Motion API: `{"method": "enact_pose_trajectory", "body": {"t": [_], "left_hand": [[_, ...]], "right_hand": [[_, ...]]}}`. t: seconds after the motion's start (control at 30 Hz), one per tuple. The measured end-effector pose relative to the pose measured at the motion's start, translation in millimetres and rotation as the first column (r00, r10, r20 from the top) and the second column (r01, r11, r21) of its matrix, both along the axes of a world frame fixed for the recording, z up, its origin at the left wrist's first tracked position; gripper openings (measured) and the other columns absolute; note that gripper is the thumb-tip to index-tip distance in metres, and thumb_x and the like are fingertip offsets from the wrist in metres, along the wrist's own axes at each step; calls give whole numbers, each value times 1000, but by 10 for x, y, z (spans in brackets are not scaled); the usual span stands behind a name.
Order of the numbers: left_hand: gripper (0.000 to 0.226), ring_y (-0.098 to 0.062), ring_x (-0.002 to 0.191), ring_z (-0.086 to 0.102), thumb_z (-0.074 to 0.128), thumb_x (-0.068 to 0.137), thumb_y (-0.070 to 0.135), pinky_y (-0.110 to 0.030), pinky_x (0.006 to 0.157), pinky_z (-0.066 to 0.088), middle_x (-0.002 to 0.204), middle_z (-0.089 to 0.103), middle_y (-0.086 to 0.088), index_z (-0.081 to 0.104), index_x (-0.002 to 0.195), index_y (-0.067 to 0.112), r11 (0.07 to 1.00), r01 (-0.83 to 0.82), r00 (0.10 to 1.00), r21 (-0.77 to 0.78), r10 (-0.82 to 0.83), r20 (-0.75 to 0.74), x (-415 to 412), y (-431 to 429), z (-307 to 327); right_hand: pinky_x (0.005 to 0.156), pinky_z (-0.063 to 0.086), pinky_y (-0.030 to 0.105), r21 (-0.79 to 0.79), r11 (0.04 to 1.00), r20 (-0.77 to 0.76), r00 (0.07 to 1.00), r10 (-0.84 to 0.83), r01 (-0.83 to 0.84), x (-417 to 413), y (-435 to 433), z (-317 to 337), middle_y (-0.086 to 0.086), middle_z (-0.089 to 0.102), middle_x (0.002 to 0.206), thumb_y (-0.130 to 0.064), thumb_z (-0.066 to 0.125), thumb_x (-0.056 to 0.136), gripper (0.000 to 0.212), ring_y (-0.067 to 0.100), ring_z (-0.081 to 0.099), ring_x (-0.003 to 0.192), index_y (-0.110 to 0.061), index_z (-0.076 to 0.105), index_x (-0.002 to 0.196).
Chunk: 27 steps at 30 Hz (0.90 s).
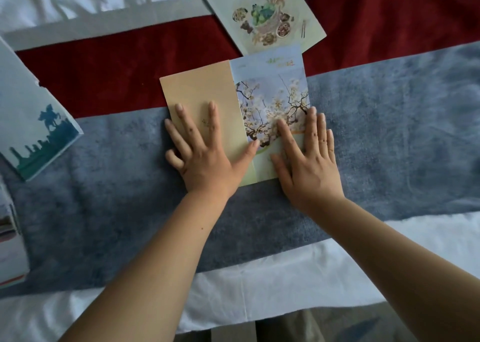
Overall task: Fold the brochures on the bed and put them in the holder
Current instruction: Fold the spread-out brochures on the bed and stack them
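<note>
Along the near edge of the bed runs a white sheet (259,289), and past it a grey-blue plush runner (117,212). On that runner lies the blossom brochure (272,87), its tan panel (200,87) folded over the left side. The person's left hand (205,160) lies flat, fingers spread, pressing the tan panel; the right hand (309,167) lies flat on the blossom picture. Off to the left rests a skyline brochure (33,123). Farther on, a red band (117,64) crosses the bed, where a food brochure (262,17) meets the blossom brochure's far edge.
</note>
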<state>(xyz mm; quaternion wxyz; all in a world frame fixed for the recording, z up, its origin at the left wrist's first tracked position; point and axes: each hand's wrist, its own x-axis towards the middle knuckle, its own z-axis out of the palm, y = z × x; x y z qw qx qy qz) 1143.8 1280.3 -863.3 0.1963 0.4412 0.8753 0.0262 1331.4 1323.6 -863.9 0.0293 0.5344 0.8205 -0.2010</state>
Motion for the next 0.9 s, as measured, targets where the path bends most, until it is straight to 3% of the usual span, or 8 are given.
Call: {"method": "enact_pose_trajectory", "body": {"t": [0.13, 0.27, 0.43, 0.5, 0.6, 0.7, 0.8, 0.9], "left_hand": [[109, -44, 156, -10, 28, 76, 98, -68, 108, 20, 170, -17, -16, -5, 162, 40, 1000, 2, 1000, 4, -2, 26, -6, 7, 19], [111, -36, 156, -20, 42, 74, 96, -68, 114, 10, 170, -22, -8, -11, 159, 47, 994, -57, 973, 96, 34, 229, -42, -14, 113], [109, -29, 156, -22, 55, 78, 78, -61, 120, -11, 171, -19, -2, -8, 160, 43, 982, -146, 856, 116, 67, 513, -65, -30, 368], [102, -22, 158, -12, 62, 85, 61, -57, 126, -6, 173, -8, 2, 0, 162, 39, 966, -207, 787, 152, 72, 613, -162, -59, 495], [81, -6, 154, 23, 64, 97, 36, -39, 125, 29, 168, 25, 10, 19, 163, 31, 933, -265, 734, 243, 32, 678, -349, -190, 676], [63, 6, 143, 37, 55, 104, 22, -14, 114, 36, 161, 37, 18, 29, 161, 31, 871, -368, 733, 325, 56, 678, -511, -400, 847], [61, -4, 142, 44, 50, 104, 12, -17, 112, 38, 158, 45, 10, 32, 160, 27, 845, -403, 817, 351, 160, 554, -750, -698, 883], [75, -13, 144, 40, 55, 102, 11, -15, 102, 36, 162, 37, 2, 17, 164, 25, 893, -340, 907, 293, 230, 352, -1054, -1011, 803]], "right_hand": [[128, -5, 48, -6, 1000, -1, 1000, -18, 18, -52, -10, 7, 20, -13, 171, -55, 30, 106, 70, 34, -16, 158, -29, 5, 166], [128, -8, 47, -65, 997, -20, 999, -33, 31, -124, -17, 43, 17, -17, 170, -62, 23, 105, 77, 30, -21, 157, -24, -5, 166], [127, -13, 41, -139, 982, -95, 989, 116, -128, -288, -91, 163, 15, -16, 171, -67, 10, 103, 74, 26, -21, 157, -30, -5, 165], [127, -12, 42, -175, 969, -130, 980, 150, -172, -396, -140, 219, 13, -16, 172, -67, 7, 103, 72, 25, -22, 157, -32, -6, 165], [127, -12, 44, -196, 950, -178, 962, 209, -243, -584, -255, 293, 8, -19, 171, -65, 9, 105, 68, 23, -25, 156, -35, -9, 164], [126, -12, 44, -180, 930, -213, 936, 281, -320, -790, -387, 341, 5, -21, 171, -63, 15, 107, 67, 21, -26, 155, -36, -9, 164], [127, -10, 45, -191, 906, -189, 920, 343, -377, -1025, -528, 345, 7, -19, 171, -63, 17, 107, 68, 21, -28, 155, -37, -8, 164], [127, -9, 46, -201, 873, -177, 893, 413, -443, -1251, -654, 307, 9, -16, 172, -61, 24, 107, 66, 23, -27, 155, -41, -3, 164]]}}
